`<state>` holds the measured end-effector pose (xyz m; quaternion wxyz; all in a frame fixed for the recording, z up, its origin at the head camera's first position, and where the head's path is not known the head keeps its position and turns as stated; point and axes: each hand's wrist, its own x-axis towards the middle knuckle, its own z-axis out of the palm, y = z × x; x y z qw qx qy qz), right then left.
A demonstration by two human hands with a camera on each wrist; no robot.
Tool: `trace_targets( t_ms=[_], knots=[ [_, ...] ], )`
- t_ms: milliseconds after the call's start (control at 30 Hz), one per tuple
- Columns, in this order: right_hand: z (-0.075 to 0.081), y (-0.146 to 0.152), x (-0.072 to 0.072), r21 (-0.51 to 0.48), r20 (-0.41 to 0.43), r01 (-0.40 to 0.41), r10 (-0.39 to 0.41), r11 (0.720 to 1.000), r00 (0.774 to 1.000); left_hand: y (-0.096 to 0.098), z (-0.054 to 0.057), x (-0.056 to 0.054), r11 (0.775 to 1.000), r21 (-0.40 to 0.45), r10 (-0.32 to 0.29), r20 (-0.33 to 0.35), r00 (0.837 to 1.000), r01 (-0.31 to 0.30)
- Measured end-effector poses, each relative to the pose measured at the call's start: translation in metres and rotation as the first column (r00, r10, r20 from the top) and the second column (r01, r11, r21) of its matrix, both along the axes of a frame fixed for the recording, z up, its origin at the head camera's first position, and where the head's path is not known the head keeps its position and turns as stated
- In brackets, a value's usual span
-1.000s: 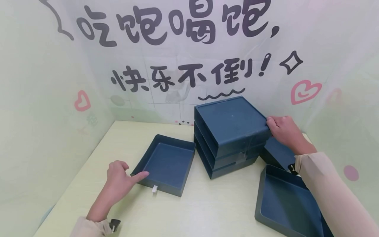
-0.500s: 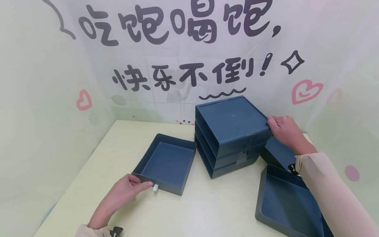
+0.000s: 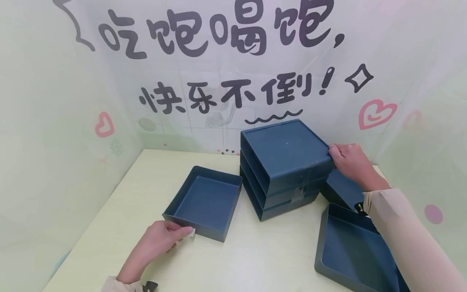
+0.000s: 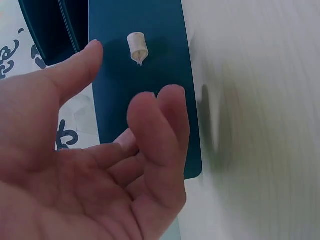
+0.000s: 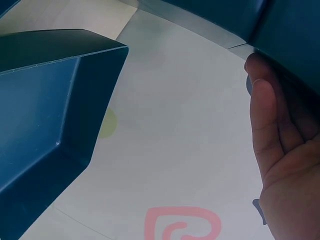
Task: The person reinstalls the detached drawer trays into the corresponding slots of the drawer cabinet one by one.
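Note:
My left hand (image 3: pixel 160 239) is at the front wall of a shallow dark blue drawer (image 3: pixel 208 202) lying on the table. In the head view its thumb tip overlaps the small white pull (image 3: pixel 192 233). The left wrist view shows the thumb and fingers apart, with the white pull (image 4: pixel 137 46) beyond them and nothing gripped. My right hand (image 3: pixel 348 162) grips the upper right edge of a dark blue drawer cabinet (image 3: pixel 286 152). Its open slots face left. In the right wrist view the fingers (image 5: pixel 265 115) lie against the cabinet, partly hidden beneath it.
Another blue drawer (image 3: pixel 359 251) lies at the front right, partly covered by the right sleeve (image 3: pixel 412 235). A further blue piece (image 3: pixel 344 188) sits behind the right wrist. The pale table (image 3: pixel 262 263) meets a printed sheet (image 3: pixel 204 129) at the back.
My left hand has come down from above the drawer's left front corner to its front wall, then slid right toward the white pull. The right hand and the cabinet have stayed put.

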<state>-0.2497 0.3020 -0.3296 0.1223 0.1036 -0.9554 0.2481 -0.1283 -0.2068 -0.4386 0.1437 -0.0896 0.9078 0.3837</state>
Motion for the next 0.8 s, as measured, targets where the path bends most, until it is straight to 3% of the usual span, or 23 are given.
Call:
trace_targets(
  t_ms=[300,800],
  knots=[
    [0.001,0.001,0.000,-0.003,0.009,0.001,-0.001,1.000,1.000,0.006,-0.004,-0.003,0.999,-0.017,-0.050,-0.028,0.998,0.049],
    [0.001,0.001,-0.001,-0.007,0.011,0.001,-0.001,1.000,1.000,0.015,-0.001,-0.005,0.998,-0.034,-0.061,-0.061,0.996,0.059]
  ],
)
